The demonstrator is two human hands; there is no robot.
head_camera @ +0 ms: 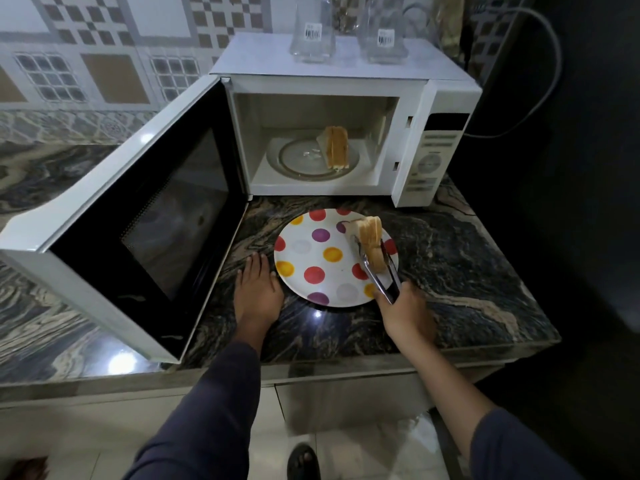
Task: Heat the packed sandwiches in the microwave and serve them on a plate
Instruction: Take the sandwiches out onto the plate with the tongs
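So the white microwave (346,69) sits at the back of the dark marbled surface (457,271), with its door (138,220) swung wide open to the left. One sandwich half (336,147) stands on the glass turntable (298,157) inside the microwave, toward the right. Right in front of the microwave there's a polka-dot plate (332,271). The right hand (405,313) is curled round a pair of metal tongs (374,279), and the tongs are squeezed on a second sandwich (372,244) over the plate's right side. Can't tell if it's touching the plate or just above it. The left hand (258,289) lies flat on the surface between the open door and the plate, fingers straight, holding nothing. Two clear glass jars (311,32) stand on top of the microwave.
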